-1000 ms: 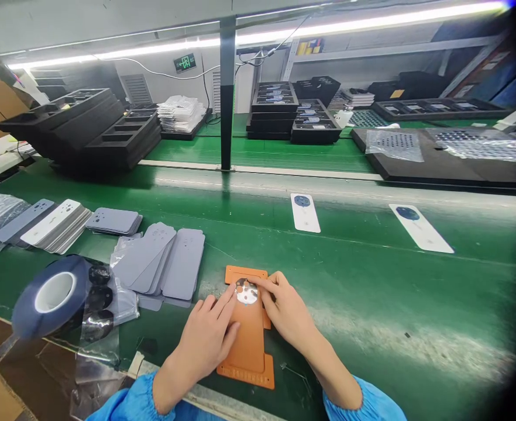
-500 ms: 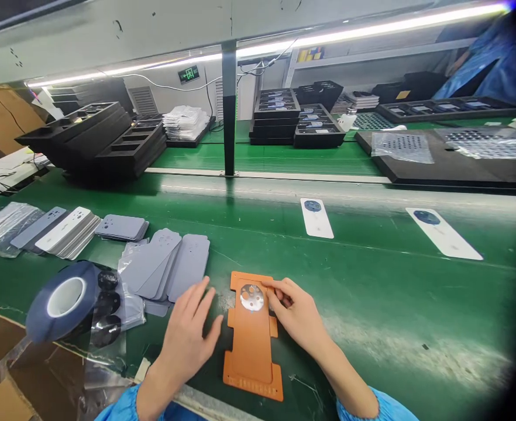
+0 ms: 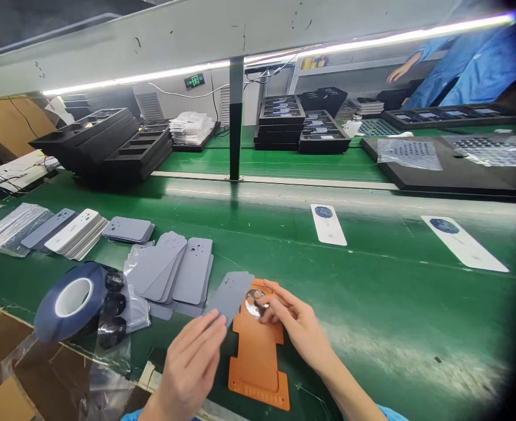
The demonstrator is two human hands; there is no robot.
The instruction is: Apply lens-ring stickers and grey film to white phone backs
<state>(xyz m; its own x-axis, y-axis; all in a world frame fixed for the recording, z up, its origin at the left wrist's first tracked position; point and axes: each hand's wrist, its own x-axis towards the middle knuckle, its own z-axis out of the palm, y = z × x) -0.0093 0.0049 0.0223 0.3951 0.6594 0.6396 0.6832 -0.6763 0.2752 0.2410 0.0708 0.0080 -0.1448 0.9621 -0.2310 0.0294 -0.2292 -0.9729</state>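
Note:
My left hand grips a grey phone back panel by its lower end, fingers on top and thumb hidden. The panel is tilted, its upper end over the left edge of an orange fixture plate. A shiny round disc with holes sits near the top of the fixture, partly covered by fingers. My right hand is over the fixture's upper right, index finger stretched along the top edge and other fingers bent at the disc. Nothing shows between its fingers. Left of the fixture lies a fanned stack of grey panels.
A blue tape roll and plastic film with black round pieces lie at left. White panels stand stacked behind. Two white panels lie at right. Black trays line the back; a person in blue is beyond.
My left hand, empty before, now holds a grey panel brought to the fixture's left side. My right hand's fingers have shifted onto the disc. A person's arm has appeared at the back right.

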